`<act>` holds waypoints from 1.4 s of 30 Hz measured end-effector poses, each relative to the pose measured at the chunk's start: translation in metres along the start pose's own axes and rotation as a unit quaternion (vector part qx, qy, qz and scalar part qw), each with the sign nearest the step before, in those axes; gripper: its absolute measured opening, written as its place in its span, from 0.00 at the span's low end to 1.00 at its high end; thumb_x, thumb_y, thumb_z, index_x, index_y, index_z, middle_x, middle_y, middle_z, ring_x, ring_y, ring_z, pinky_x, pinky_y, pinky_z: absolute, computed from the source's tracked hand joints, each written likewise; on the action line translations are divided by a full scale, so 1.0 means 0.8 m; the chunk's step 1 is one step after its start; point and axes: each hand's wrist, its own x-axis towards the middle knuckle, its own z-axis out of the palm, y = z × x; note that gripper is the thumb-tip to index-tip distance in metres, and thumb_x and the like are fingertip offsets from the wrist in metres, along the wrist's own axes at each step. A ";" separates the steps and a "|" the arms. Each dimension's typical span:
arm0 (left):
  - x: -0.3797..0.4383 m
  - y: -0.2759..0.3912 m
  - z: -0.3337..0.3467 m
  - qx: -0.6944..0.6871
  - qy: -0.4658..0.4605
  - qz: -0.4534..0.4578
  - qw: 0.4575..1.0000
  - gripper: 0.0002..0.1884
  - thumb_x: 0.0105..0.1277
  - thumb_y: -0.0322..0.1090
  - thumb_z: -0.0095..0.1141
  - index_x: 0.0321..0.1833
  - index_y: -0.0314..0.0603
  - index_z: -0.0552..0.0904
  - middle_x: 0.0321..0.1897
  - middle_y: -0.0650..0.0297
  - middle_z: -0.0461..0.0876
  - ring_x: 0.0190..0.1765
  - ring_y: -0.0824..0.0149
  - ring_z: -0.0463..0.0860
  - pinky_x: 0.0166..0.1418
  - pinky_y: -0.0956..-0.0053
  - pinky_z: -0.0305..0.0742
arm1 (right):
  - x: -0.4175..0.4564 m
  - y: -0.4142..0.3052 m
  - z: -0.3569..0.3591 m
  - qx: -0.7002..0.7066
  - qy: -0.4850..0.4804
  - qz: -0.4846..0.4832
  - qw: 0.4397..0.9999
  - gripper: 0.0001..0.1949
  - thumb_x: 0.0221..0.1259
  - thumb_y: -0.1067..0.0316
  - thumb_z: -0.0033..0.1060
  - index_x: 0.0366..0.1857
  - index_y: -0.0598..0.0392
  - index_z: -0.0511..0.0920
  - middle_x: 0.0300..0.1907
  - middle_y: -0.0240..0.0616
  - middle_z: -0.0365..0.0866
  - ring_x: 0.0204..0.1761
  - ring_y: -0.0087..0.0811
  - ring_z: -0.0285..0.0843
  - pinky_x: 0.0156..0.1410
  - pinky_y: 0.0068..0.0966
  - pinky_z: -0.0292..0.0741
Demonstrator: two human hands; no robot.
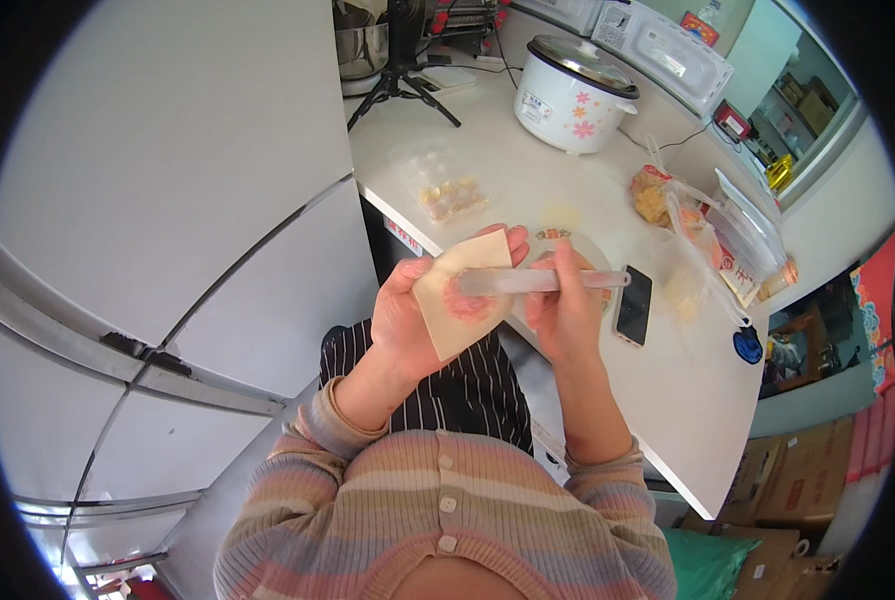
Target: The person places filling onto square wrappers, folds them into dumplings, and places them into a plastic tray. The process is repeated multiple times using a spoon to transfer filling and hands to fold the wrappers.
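Observation:
Across the palm of my left hand lies a square dough wrapper, its corners sticking out past the fingers. A patch of pink minced filling is smeared on its middle. My right hand grips a translucent flat spatula by the handle, and the blade's end rests on the filling. Partly hidden behind my right hand is a round plate with a patterned rim. On the table's left side a clear plastic bag or tray holds several small pale pieces, possibly filled wrappers.
A phone lies right of my right hand on the white table. Plastic food bags sit beyond it. Farther back stand a rice cooker and a black tripod. A refrigerator borders the left.

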 end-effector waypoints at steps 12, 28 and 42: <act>0.002 -0.006 -0.018 -0.036 0.087 0.043 0.995 0.32 0.61 0.45 0.41 0.67 0.33 0.60 0.67 0.48 0.59 0.71 0.53 0.57 0.72 0.56 0.53 | -0.008 -0.019 -0.046 -0.002 0.096 -0.037 0.995 0.18 0.70 0.58 0.43 0.22 0.56 0.72 0.17 0.35 0.72 0.09 0.23 0.63 0.14 0.22 0.63; 0.013 -0.033 -0.064 0.027 0.217 0.047 0.975 0.25 0.70 0.40 0.25 0.67 0.35 0.59 0.65 0.47 0.62 0.66 0.44 0.62 0.70 0.50 0.57 | -0.032 -0.001 -0.034 -0.354 -0.002 -0.272 0.895 0.12 0.63 0.70 0.47 0.23 0.66 0.76 0.20 0.42 0.76 0.15 0.28 0.72 0.23 0.20 0.68; 0.003 -0.037 -0.035 0.080 0.188 0.093 0.974 0.25 0.69 0.40 0.30 0.65 0.35 0.61 0.64 0.48 0.62 0.67 0.42 0.61 0.70 0.52 0.57 | -0.039 -0.009 -0.003 -0.481 -0.047 -0.302 0.822 0.03 0.49 0.75 0.63 0.22 0.60 0.80 0.20 0.38 0.75 0.21 0.29 0.72 0.25 0.22 0.67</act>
